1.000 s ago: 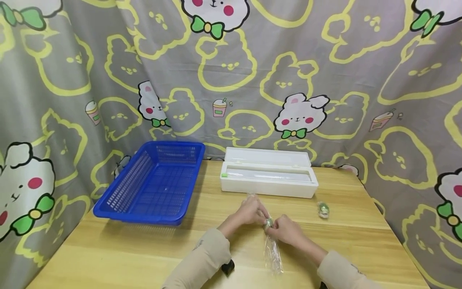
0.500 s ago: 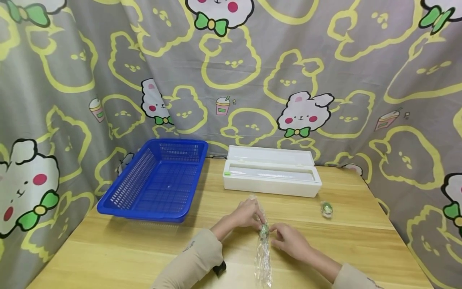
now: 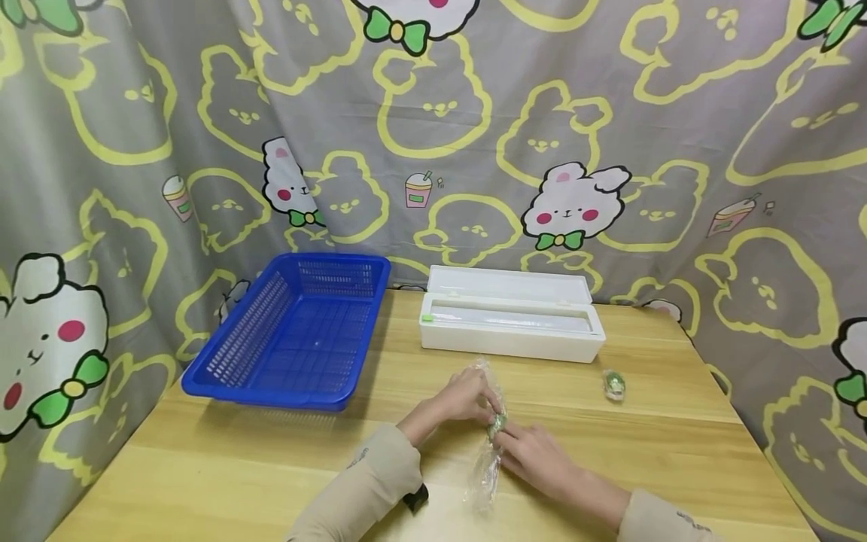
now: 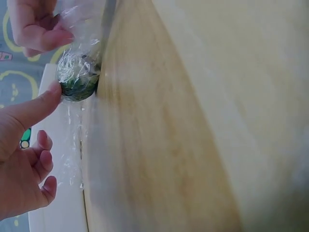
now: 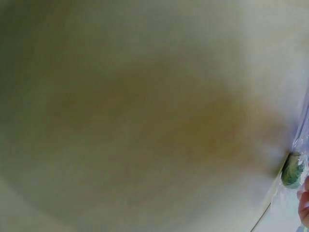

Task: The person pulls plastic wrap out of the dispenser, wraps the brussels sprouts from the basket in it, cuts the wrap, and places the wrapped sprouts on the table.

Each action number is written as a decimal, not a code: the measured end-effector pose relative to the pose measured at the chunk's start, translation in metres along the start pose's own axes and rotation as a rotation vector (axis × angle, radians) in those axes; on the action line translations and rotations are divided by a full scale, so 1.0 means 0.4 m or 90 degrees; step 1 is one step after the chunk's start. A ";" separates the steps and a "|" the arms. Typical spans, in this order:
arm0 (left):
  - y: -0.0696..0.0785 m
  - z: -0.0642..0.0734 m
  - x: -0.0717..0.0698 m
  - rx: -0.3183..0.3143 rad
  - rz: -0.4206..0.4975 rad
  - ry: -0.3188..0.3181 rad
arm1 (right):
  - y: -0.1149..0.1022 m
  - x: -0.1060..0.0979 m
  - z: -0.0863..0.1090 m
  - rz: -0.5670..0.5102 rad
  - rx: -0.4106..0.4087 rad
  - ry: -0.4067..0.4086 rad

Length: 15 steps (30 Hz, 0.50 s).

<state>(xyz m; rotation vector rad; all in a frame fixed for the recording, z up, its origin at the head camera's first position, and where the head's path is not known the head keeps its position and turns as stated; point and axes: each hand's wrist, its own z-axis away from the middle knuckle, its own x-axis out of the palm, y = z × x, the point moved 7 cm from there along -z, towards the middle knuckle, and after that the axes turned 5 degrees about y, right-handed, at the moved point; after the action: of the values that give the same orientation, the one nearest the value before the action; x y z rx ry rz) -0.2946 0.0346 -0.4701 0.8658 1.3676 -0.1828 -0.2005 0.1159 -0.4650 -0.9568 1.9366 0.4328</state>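
Observation:
A small round green vegetable (image 3: 497,426) lies in clear plastic wrap (image 3: 484,482) on the table. Crumpled wrap trails from both its ends. My left hand (image 3: 467,395) holds the bundle from the far left side; the left wrist view shows its thumb (image 4: 46,99) against the green vegetable (image 4: 77,79), other fingers loosely curled. My right hand (image 3: 542,459) reaches in from the right, its curled fingertips at the wrap beside the vegetable. In the right wrist view, the green vegetable (image 5: 292,170) sits at the right edge, with fingers beside it; the rest is mostly blurred.
A white box (image 3: 511,342) with its lid raised stands at the back, a film roll inside. Right of it lies another wrapped green vegetable (image 3: 614,385). A blue plastic basket (image 3: 287,403) stands at the left. A patterned curtain (image 3: 467,165) hangs behind the wooden table (image 3: 237,467).
My right hand drew back from the bundle half a second ago and is now at it again. The near tail of wrap has shifted left. My left hand stays at the vegetable.

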 end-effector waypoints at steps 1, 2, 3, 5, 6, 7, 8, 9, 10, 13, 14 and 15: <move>0.000 -0.001 0.000 0.000 0.000 -0.001 | 0.004 -0.002 -0.001 -0.013 0.013 0.008; -0.001 -0.001 0.001 -0.002 0.000 -0.004 | 0.010 -0.004 -0.002 -0.037 0.032 0.014; -0.001 -0.001 0.001 -0.002 0.002 -0.005 | 0.017 -0.005 -0.003 -0.068 0.057 0.018; -0.001 -0.001 0.002 0.000 0.003 -0.008 | 0.037 -0.002 -0.004 -0.131 0.126 0.014; -0.001 -0.002 0.001 0.004 0.003 -0.005 | 0.048 0.002 -0.003 -0.168 0.169 0.005; 0.000 -0.002 0.000 0.009 0.004 -0.002 | 0.061 0.007 -0.002 -0.213 0.220 -0.009; 0.000 -0.003 0.000 0.013 0.006 0.001 | 0.074 0.014 0.001 -0.263 0.278 -0.026; 0.000 -0.003 -0.001 0.012 0.009 0.004 | 0.085 0.021 0.005 -0.312 0.337 -0.043; -0.002 -0.004 -0.001 0.009 0.014 0.007 | 0.095 0.028 0.009 -0.357 0.393 -0.058; -0.004 -0.007 -0.005 0.003 0.033 0.022 | 0.115 0.047 0.023 -0.481 0.552 -0.089; -0.006 -0.006 -0.005 0.000 0.045 0.022 | 0.118 0.052 0.027 -0.505 0.590 -0.095; -0.006 -0.006 -0.007 0.002 0.053 0.021 | 0.119 0.055 0.029 -0.519 0.617 -0.097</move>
<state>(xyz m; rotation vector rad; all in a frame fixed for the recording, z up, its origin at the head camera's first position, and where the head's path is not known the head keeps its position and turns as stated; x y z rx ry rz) -0.2985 0.0336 -0.4685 0.9300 1.3603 -0.1069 -0.2368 0.1437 -0.4934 -0.8875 1.1975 -0.8110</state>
